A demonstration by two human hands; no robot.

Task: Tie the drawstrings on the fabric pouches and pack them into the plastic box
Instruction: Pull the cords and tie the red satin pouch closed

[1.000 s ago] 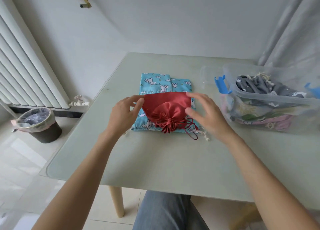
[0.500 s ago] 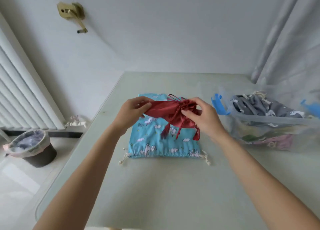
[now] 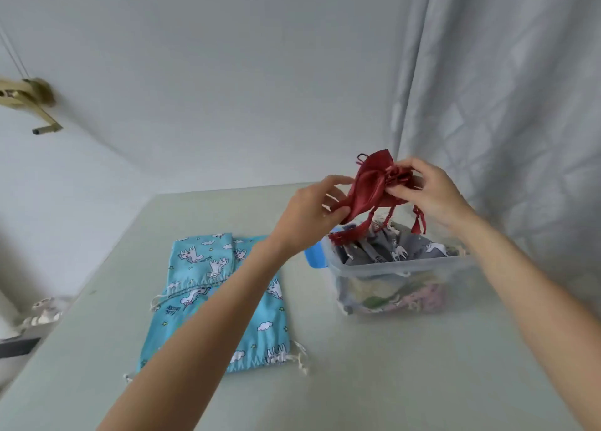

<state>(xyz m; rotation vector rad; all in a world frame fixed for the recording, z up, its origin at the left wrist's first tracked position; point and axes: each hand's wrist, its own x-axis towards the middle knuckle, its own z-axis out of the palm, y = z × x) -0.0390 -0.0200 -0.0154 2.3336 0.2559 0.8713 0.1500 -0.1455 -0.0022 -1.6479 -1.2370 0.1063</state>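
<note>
- Head view is showing both hands holding a red satin pouch in the air, directly above the clear plastic box.
- Left hand is pinching the pouch's lower left end between curled fingers and thumb.
- Right hand is gripping the gathered, tied mouth, with red drawstring tassels dangling toward the box.
- Grey printed pouches are lying inside the box.
- Blue unicorn-print pouches are lying flat on the pale table, left of the box.
</note>
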